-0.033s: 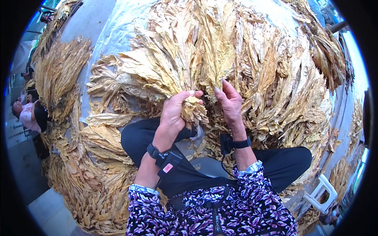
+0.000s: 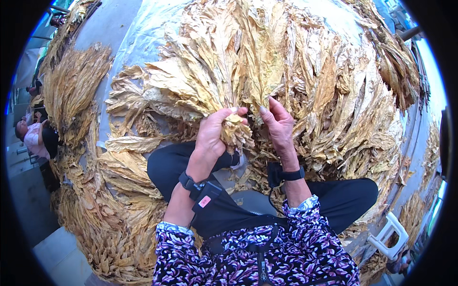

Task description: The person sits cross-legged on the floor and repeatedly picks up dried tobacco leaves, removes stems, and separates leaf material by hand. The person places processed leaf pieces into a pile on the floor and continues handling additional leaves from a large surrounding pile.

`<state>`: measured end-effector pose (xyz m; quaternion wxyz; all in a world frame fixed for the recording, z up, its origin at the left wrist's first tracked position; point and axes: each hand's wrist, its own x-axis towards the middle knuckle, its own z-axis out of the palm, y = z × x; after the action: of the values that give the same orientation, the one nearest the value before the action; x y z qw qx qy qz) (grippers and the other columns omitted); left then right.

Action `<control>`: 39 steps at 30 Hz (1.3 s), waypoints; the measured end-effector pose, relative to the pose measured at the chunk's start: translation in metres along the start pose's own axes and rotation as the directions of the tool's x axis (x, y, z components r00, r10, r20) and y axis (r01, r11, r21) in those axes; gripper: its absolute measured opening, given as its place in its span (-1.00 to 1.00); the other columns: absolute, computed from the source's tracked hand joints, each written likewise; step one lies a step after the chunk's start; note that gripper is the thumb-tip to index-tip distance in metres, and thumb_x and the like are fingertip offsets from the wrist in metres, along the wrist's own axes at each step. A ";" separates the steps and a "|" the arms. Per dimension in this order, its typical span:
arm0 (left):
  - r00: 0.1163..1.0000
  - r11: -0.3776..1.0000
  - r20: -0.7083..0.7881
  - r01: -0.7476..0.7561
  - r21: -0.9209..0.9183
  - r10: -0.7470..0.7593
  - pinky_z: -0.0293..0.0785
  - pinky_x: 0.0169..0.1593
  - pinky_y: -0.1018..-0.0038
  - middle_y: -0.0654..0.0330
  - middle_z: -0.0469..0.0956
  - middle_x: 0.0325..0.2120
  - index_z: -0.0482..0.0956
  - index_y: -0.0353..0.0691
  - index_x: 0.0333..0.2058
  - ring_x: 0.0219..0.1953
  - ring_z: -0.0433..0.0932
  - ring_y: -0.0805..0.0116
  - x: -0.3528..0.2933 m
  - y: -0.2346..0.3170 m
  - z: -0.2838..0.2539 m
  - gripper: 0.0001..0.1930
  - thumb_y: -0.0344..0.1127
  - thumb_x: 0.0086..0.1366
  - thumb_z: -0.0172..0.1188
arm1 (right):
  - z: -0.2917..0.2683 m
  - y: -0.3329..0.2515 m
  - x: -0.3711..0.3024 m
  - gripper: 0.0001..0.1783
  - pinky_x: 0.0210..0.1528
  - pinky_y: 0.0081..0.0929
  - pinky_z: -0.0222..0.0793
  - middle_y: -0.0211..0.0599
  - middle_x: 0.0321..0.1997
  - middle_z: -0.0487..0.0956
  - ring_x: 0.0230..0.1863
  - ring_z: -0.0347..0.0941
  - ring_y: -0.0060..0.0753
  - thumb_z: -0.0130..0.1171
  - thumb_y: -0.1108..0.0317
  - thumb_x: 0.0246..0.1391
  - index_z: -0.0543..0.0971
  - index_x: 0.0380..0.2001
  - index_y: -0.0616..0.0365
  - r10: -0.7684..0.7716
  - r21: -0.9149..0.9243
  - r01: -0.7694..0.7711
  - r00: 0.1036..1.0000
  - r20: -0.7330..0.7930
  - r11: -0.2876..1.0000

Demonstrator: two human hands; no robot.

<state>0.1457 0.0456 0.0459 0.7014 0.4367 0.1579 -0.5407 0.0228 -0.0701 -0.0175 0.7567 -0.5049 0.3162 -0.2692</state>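
- Broadly, with twelve at the top of the view, a grey floor (image 2: 98, 31) shows toward eleven o'clock; beside it lies a pale, translucent plastic sheet (image 2: 138, 47), wrinkled and partly covered by leaves.
- Dried leaves spread round most of the dial; a broad leaf pile (image 2: 343, 105) fills one to three o'clock, and a lower heap (image 2: 109, 229) lies from seven to eight.
- At nine o'clock, near the rim, another person (image 2: 36, 138) in a pink top is seen; at four stands a white plastic frame (image 2: 390, 236); the wearer's dark trousers (image 2: 341, 200) show folded legs at six.
- Just above centre is the leaf bundle (image 2: 202, 81); its stalk ends gather low, its blades fan up between ten and twelve; the long axis runs roughly from five to eleven.
- The left hand (image 2: 209, 136) is clenched round those stalk ends, which jut out below the thumb.
- The right hand (image 2: 279, 128) pinches the lower end of a yellow-green leaf (image 2: 268, 71) between thumb and forefinger; that leaf points to twelve, its long axis nearly upright.
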 end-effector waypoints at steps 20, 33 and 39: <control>0.992 0.998 0.123 0.005 -0.070 0.004 0.57 -0.32 0.33 0.00 0.55 -0.49 0.43 -0.36 -0.27 -0.45 0.58 0.22 0.032 0.000 0.004 -0.78 -0.29 0.23 0.02 | -0.007 -0.025 -0.021 -0.85 -0.54 -0.67 0.11 -0.61 -0.57 0.32 -0.58 0.16 -0.73 -0.02 0.34 0.10 0.43 -0.34 0.20 0.338 -0.104 -0.326 0.829 0.445 0.939; 0.986 0.996 -0.145 -0.081 0.023 0.083 0.55 -0.35 0.36 0.11 0.55 -0.52 0.47 -0.32 -0.38 -0.50 0.56 0.26 0.041 -0.011 0.003 -0.89 -0.40 0.12 0.10 | -0.041 -0.031 -0.061 -0.81 -0.23 -0.32 0.33 -0.20 -0.32 0.44 -0.27 0.40 -0.24 -0.09 0.59 -0.12 0.38 -0.34 0.27 -0.054 -0.747 0.417 0.888 0.457 0.518; 0.977 0.985 -0.131 -0.170 -0.009 0.168 0.55 -0.32 0.35 0.10 0.56 -0.49 0.48 -0.33 -0.37 -0.46 0.57 0.25 0.034 0.008 0.004 -0.86 -0.38 0.14 0.07 | -0.047 -0.031 -0.073 -0.50 0.31 -0.02 -0.17 -0.23 -0.01 0.42 0.19 0.21 -0.20 -0.06 0.68 -0.22 0.42 -0.09 0.14 -0.101 -0.888 0.430 0.903 0.419 0.161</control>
<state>0.1641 0.0219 0.0285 0.7374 0.4758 0.1711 -0.4479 -0.0633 -0.0553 0.0133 0.2473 -0.9418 0.2158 -0.0723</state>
